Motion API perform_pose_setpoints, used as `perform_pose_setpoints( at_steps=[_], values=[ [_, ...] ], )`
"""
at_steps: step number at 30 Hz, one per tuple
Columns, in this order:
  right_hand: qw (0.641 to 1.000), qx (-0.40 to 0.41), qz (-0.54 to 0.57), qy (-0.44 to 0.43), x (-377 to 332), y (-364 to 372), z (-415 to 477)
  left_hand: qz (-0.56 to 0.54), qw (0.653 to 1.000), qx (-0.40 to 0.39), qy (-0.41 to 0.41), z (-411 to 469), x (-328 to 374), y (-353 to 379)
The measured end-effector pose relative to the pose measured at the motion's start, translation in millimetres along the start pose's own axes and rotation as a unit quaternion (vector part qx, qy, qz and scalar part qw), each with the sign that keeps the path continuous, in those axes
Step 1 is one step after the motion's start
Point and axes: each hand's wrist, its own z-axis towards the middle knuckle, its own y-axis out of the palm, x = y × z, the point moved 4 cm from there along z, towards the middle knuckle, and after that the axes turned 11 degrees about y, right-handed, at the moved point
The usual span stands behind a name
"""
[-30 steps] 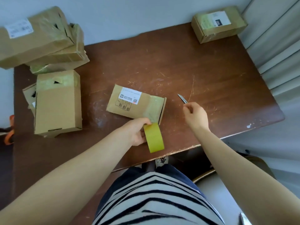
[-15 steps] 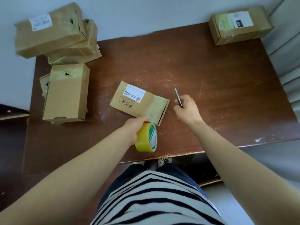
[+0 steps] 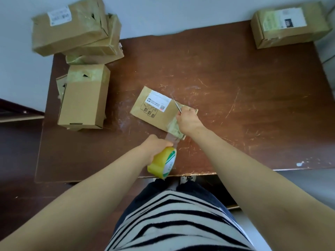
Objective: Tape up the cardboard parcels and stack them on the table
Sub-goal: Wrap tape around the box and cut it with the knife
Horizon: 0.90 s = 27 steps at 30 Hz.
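Sealing the near end of the flat parcel [image 3: 154, 113]: the strip is drawn out but not yet cut.

The parcel lies label-up at the middle of the surface [image 3: 235, 84]. The left hand [image 3: 156, 144] has its grip curled round the yellow tape roll [image 3: 162, 163] by the surface's near edge. A clear tape strip [image 3: 172, 137] runs from the roll to the parcel's near end. The right hand [image 3: 188, 121] rests on that end, its grip closed on a thin metal tool [image 3: 178, 108], likely a blade. Next, I judge, the strip needs pressing flat and severing close to the cardboard, with the roll pulled taut for a clean cut. The parcel can then join the stack of parcels [image 3: 85, 51] at the far left corner. A lone parcel [image 3: 288, 26] sits at the far right corner.
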Motion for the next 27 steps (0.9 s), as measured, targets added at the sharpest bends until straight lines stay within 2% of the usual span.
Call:
perform_pose_setpoints(
  at_steps=[3,6,9,12,14,23,27],
  values=[
    [0.998,-0.008,0.050,-0.028,-1,-8,-3,0.002,1.000,0.002,0.017,1,2,1],
    [0.994,0.025,0.026,-0.099,5,-23,-13,0.011,1.000,0.016,0.018,4,3,-1],
    [0.987,0.050,-0.099,-0.118,15,-33,-31,0.011,1.000,0.024,0.016,6,2,-4],
    [0.948,0.046,-0.296,-0.109,17,-33,-49,0.007,1.000,0.021,0.016,6,3,-3],
    [0.927,0.023,-0.361,-0.099,15,-29,-57,0.002,1.000,0.017,0.017,6,2,-3],
    [0.883,0.017,-0.461,-0.085,-4,-12,-66,-0.034,0.999,0.022,0.024,2,6,-4],
    [0.890,0.040,-0.445,-0.090,2,0,-57,-0.039,0.999,0.014,0.032,3,11,-7]
  ],
)
